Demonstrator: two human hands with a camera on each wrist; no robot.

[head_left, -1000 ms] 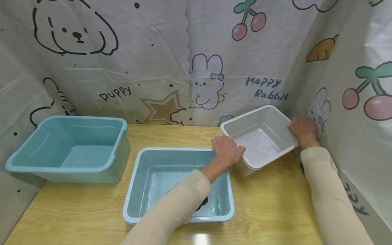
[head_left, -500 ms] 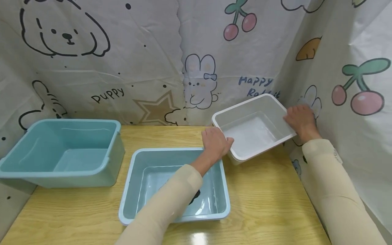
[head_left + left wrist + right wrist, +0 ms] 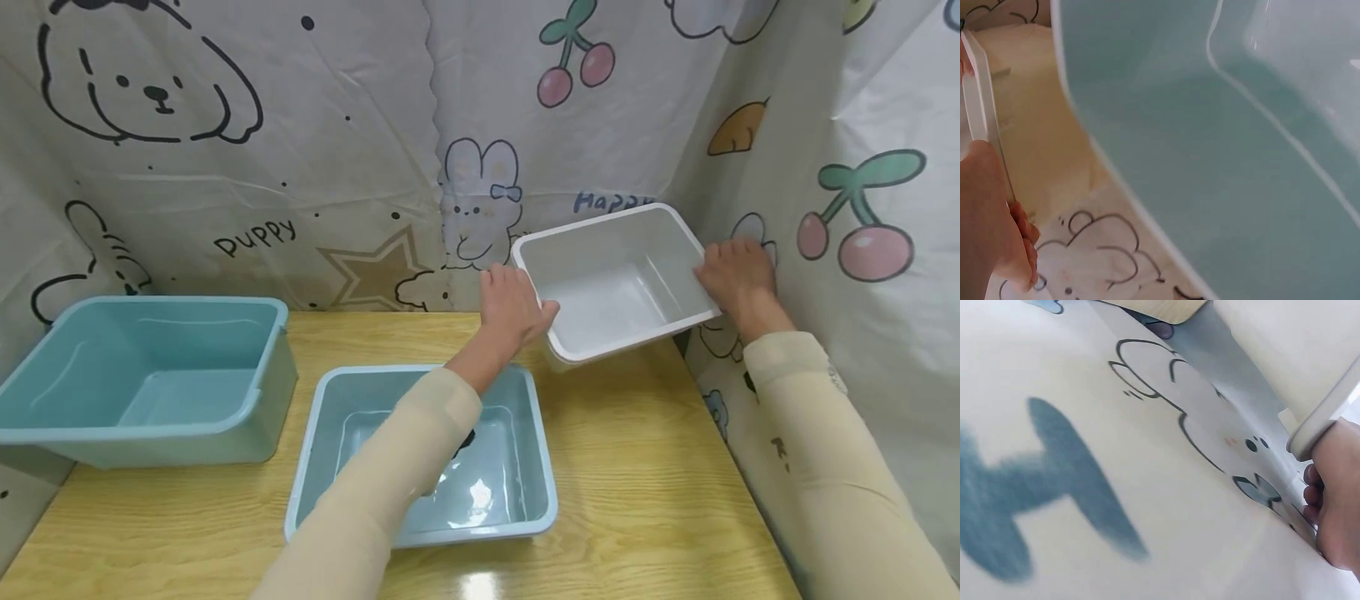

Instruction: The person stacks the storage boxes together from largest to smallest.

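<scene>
A white plastic basin (image 3: 611, 287) is held up at the back right, tilted, its inside bare in the head view. My left hand (image 3: 513, 308) grips its left rim, and my right hand (image 3: 737, 279) grips the right rim. In the left wrist view the left hand (image 3: 991, 219) has its fingers curled round the white rim (image 3: 985, 94). The right wrist view shows the right hand (image 3: 1338, 494) with fingers curled under the rim's corner. Below my left forearm stands a light blue basin (image 3: 543, 475); a small dark thing (image 3: 467, 442) in it is mostly hidden by the sleeve.
A larger teal tub (image 3: 281, 375) stands at the left of the wooden table (image 3: 637, 500). Printed cloth sheets (image 3: 360, 100) hang at the back and both sides. The right sheet (image 3: 862, 333) is close to my right arm.
Both hands have lifted the white basin and moved it up toward the back, raising it off the table. The view has shifted slightly to the right. Both grips on the rim stay the same.
</scene>
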